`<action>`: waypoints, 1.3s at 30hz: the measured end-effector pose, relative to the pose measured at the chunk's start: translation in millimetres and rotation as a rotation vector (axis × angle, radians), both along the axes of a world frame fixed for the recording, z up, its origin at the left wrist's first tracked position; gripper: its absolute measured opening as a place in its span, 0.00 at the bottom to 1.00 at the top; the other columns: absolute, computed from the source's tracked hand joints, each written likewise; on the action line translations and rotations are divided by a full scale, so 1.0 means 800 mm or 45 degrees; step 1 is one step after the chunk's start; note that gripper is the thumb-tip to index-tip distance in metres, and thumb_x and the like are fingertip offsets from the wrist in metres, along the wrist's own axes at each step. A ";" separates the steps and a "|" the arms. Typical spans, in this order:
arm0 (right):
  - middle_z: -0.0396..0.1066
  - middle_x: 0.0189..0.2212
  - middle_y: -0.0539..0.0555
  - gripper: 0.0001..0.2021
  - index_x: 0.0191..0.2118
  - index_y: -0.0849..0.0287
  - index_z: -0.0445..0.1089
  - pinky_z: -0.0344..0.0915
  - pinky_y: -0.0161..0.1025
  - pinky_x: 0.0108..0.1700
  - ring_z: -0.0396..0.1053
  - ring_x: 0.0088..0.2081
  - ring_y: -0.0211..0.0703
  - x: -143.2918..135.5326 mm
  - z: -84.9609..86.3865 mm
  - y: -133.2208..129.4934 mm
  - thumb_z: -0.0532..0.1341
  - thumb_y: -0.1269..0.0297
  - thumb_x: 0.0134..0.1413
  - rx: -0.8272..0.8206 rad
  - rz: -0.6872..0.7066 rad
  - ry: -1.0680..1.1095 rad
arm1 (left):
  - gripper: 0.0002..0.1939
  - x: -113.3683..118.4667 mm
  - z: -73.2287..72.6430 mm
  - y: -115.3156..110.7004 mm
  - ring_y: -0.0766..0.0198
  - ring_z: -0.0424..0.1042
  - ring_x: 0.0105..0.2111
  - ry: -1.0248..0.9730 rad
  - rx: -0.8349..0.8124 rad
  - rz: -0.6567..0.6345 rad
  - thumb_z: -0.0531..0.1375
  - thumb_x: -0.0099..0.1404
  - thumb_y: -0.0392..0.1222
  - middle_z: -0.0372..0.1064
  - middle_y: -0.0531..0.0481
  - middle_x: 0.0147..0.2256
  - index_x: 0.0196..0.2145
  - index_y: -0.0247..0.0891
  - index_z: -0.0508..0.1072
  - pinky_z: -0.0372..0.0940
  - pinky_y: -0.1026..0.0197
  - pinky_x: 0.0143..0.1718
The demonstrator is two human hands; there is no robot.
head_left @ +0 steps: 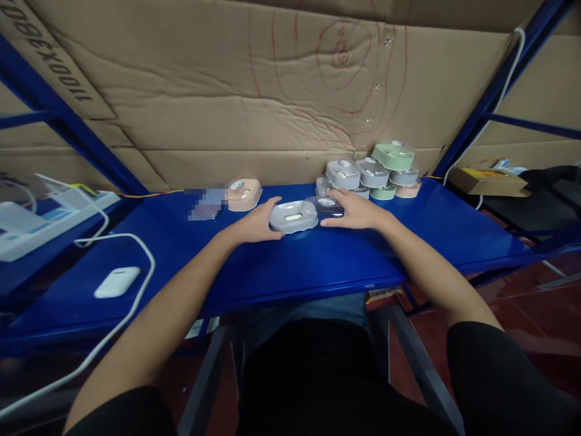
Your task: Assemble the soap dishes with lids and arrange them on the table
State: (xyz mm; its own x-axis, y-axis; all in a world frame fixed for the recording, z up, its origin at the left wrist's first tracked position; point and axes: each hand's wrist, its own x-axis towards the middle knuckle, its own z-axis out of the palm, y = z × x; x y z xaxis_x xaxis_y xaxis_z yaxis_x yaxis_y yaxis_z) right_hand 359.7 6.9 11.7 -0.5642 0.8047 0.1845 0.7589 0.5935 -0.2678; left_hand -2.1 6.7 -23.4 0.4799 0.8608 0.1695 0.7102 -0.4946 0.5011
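Note:
My left hand (pixel 256 223) grips the left end of a grey oval plastic box (pixel 293 217) with a small white piece in its middle. In my right hand (pixel 357 210) is a clear plastic lid (pixel 330 207), held between the thumb and the fingers. The lid is right of the box, its left edge touching or overlapping the box's right end; I cannot tell which. A pink box (pixel 244 194) with a clear lid stands behind my left hand. Behind my right hand is a stack of similar lidded boxes: grey ones (pixel 343 174), green ones (pixel 393 156) and a pink one (pixel 408 189).
On the blue table (pixel 290 266), a blurred-out flat object (pixel 206 204) lies left of the pink box. A white earphone case (pixel 118 282) and a white cable (pixel 147 260) lie at the left, near a power strip (pixel 59 227). Cardboard (pixel 204 79) covers the back.

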 end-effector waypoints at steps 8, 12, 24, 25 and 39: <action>0.78 0.66 0.78 0.49 0.74 0.65 0.70 0.78 0.63 0.60 0.79 0.65 0.81 -0.011 0.021 -0.024 0.65 0.23 0.70 -0.181 -0.337 -0.449 | 0.66 0.002 -0.005 0.004 0.24 0.61 0.81 0.009 0.001 0.125 0.77 0.58 0.65 0.60 0.23 0.80 0.82 0.34 0.56 0.58 0.28 0.81; 0.78 0.66 0.77 0.49 0.73 0.65 0.73 0.78 0.62 0.59 0.79 0.65 0.81 -0.011 0.021 -0.025 0.73 0.27 0.63 -0.215 -0.378 -0.527 | 0.66 0.001 -0.001 0.004 0.24 0.70 0.75 0.015 -0.018 0.127 0.79 0.55 0.60 0.67 0.22 0.76 0.81 0.33 0.57 0.65 0.28 0.77; 0.66 0.77 0.78 0.62 0.83 0.64 0.59 0.69 0.71 0.75 0.68 0.75 0.79 -0.049 -0.032 -0.019 0.76 0.24 0.58 0.185 0.328 0.084 | 0.65 0.020 0.016 -0.026 0.27 0.74 0.73 0.012 -0.032 -0.142 0.78 0.53 0.58 0.69 0.26 0.75 0.81 0.36 0.58 0.70 0.34 0.74; 0.68 0.75 0.78 0.59 0.82 0.64 0.59 0.70 0.72 0.73 0.70 0.73 0.78 -0.058 -0.041 -0.020 0.74 0.26 0.61 0.184 0.356 0.072 | 0.66 0.024 0.014 -0.027 0.27 0.74 0.73 0.005 -0.023 -0.156 0.77 0.53 0.57 0.69 0.26 0.75 0.81 0.35 0.57 0.70 0.34 0.74; 0.72 0.71 0.74 0.53 0.80 0.59 0.62 0.73 0.70 0.72 0.74 0.69 0.74 -0.048 -0.038 -0.027 0.71 0.26 0.65 0.177 0.360 0.272 | 0.69 0.005 0.001 -0.005 0.28 0.79 0.66 -0.054 0.015 -0.041 0.77 0.54 0.57 0.77 0.28 0.65 0.83 0.32 0.52 0.72 0.32 0.69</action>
State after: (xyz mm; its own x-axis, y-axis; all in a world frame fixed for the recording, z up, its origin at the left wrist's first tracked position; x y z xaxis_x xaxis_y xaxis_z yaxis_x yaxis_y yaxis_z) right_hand 321.2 -14.9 -18.8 -0.6972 0.5821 0.4184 0.4960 0.8131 -0.3047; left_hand 1.6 3.1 -22.9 0.4998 0.8427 0.2002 0.6719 -0.5231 0.5243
